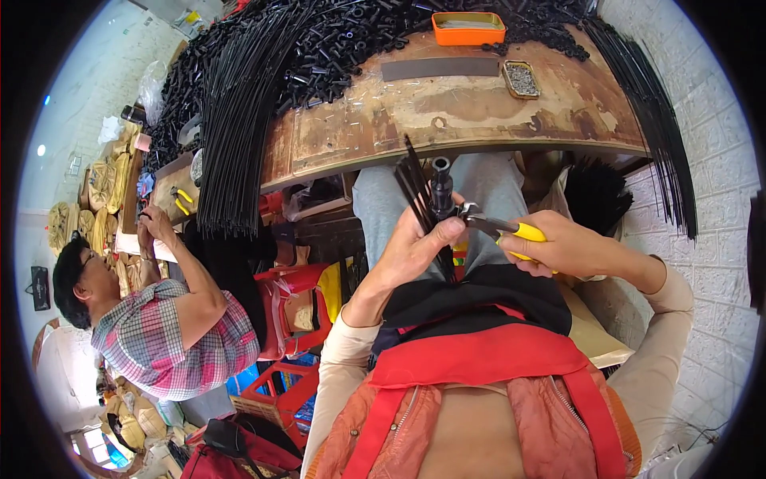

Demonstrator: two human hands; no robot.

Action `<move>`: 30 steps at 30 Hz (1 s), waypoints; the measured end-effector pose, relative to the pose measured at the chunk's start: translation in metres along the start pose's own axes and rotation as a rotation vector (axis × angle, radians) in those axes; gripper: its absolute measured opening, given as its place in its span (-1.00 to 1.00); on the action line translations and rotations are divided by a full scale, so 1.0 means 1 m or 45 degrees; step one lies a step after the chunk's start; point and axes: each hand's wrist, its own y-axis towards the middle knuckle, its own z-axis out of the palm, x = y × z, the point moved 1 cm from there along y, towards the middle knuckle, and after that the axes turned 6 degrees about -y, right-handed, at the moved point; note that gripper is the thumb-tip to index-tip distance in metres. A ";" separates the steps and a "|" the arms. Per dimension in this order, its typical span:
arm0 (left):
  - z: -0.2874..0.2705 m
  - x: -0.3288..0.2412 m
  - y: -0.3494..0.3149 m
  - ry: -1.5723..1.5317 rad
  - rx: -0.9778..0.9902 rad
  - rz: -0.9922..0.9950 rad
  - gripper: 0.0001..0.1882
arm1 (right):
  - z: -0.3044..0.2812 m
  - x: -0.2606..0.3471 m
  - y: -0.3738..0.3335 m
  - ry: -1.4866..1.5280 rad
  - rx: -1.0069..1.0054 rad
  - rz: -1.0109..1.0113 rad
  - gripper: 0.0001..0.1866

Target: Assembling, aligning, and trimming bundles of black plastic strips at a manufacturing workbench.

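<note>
Over my lap, my left hand (419, 249) is closed around a black tubular plastic fitting (441, 190) that stands upright, its round open end on top. Several thin black rods (410, 185) are in the same grip and slant up beside the fitting. My right hand (550, 243) grips a pair of pliers (529, 232) with yellow handles. The dark jaws meet the fitting's side by my left thumb; a small shiny bit shows there. Whether the jaws are clamped on it, I cannot tell.
Ahead stands a worn wooden table (335, 144) with a heap of black fittings (327, 60), bundles of black rods (243, 120), an orange box (468, 32), a grey strip (439, 68) and a small tin of metal bits (522, 80). A co-worker (179, 327) sits left, near red stools (291, 319).
</note>
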 end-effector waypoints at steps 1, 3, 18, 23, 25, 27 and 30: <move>-0.001 0.000 0.000 -0.027 0.015 0.024 -0.69 | 0.003 0.000 0.002 -0.035 -0.121 -0.145 -0.59; 0.000 -0.001 0.003 -0.054 0.038 0.036 -0.66 | 0.007 -0.008 0.011 -0.155 -0.249 -0.262 -0.67; -0.021 0.020 0.063 -0.029 -0.205 -0.045 -0.67 | -0.161 -0.074 0.091 -1.066 -1.439 -0.508 -0.86; -0.016 0.020 0.078 -0.078 -0.173 -0.140 -0.72 | -0.189 -0.072 0.138 -1.427 -1.371 -0.450 -0.88; -0.016 0.018 0.081 -0.142 -0.158 -0.160 -0.71 | -0.193 -0.074 0.146 -1.498 -1.363 -0.412 -0.85; -0.020 0.018 0.082 -0.155 -0.154 -0.154 -0.71 | -0.193 -0.077 0.147 -1.465 -1.456 -0.420 -0.85; -0.022 0.019 0.083 -0.135 -0.148 -0.139 -0.70 | -0.201 -0.076 0.140 -1.301 -1.440 -0.370 -0.84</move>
